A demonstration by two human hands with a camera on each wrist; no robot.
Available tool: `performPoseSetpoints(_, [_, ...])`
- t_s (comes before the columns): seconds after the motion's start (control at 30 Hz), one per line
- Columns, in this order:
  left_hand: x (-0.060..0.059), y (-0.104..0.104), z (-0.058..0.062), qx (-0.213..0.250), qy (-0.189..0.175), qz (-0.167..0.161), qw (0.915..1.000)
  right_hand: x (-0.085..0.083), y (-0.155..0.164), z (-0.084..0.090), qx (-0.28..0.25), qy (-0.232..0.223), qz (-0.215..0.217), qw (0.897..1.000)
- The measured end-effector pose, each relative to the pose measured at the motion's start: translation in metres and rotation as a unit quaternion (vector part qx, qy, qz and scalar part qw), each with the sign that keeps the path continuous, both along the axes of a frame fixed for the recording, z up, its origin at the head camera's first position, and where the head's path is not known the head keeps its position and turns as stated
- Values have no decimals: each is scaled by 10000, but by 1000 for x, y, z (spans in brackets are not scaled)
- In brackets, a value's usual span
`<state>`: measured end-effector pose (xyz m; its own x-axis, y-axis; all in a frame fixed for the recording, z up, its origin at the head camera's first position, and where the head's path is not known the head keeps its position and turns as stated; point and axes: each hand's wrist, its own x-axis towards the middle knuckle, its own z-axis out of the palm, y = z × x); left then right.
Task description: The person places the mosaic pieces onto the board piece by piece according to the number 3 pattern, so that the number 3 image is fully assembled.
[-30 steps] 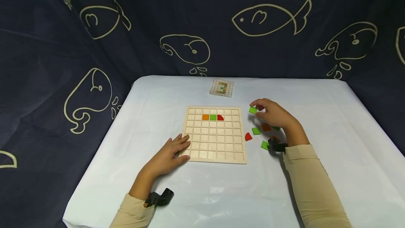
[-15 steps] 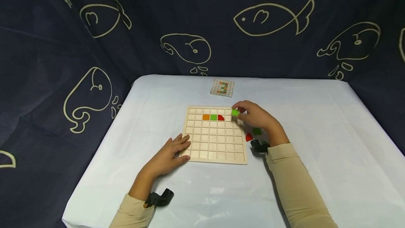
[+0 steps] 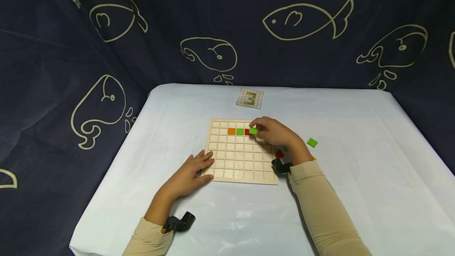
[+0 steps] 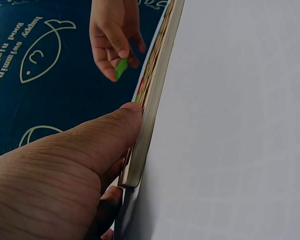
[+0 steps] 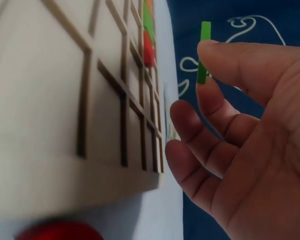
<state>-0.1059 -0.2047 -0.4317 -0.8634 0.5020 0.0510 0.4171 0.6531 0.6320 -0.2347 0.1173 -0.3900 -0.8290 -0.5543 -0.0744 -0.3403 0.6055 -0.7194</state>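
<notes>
Your left hand (image 3: 192,169): flat, fingers straight, pressing the near-left edge of the wooden grid board (image 3: 234,161); bare bench (image 3: 170,121) lies open to its left. Board: orange tile (image 3: 231,131), green tile (image 3: 239,131) and red tile (image 3: 247,132) in its second row, most cells free. Your right hand (image 3: 275,132): grip pinching a green square tile (image 3: 253,130) just above the board beside the red tile, which it partly hides. Loose pieces by your right wrist: mostly covered; one green piece (image 3: 312,142) lies apart.
</notes>
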Motion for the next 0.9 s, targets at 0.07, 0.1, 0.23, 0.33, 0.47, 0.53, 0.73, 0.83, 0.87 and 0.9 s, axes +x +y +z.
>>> performPoseSetpoints(0.07, [0, 0, 0, -8, -4, 5, 10000, -1, -3, -3, 8, -4, 37, 10000])
performPoseSetpoints(0.1, [0, 0, 0, -12, -6, 10, 10000, -1, -5, -4, 20, -7, 55, 10000])
performPoseSetpoints(0.23, [1, 0, 0, 3, -20, 20, 10000, -1, -10, -7, 92, -46, 144, 9998])
performPoseSetpoints(0.33, [1, 0, -1, 16, -36, 16, 10000, -1, -13, -9, 164, -90, 158, 9997])
performPoseSetpoints(0.47, [1, -1, -1, 3, -41, 15, 10000, -1, -15, -13, 267, -87, 206, 9994])
performPoseSetpoints(0.53, [1, -1, -1, 0, -36, 9, 10000, -1, -15, -14, 281, -95, 237, 9993])
performPoseSetpoints(0.73, [0, -1, -1, -3, -24, -11, 10000, -1, -16, -16, 301, -90, 320, 9990])
performPoseSetpoints(0.83, [0, 0, -1, 13, -34, 1, 10000, -1, -16, -17, 301, -40, 365, 9989])
performPoseSetpoints(0.87, [0, -1, -1, 13, -35, 1, 10000, -1, -16, -17, 292, -31, 376, 9989])
performPoseSetpoints(0.9, [0, -1, -1, 14, -35, 2, 10000, -1, -16, -17, 281, -18, 391, 9988])
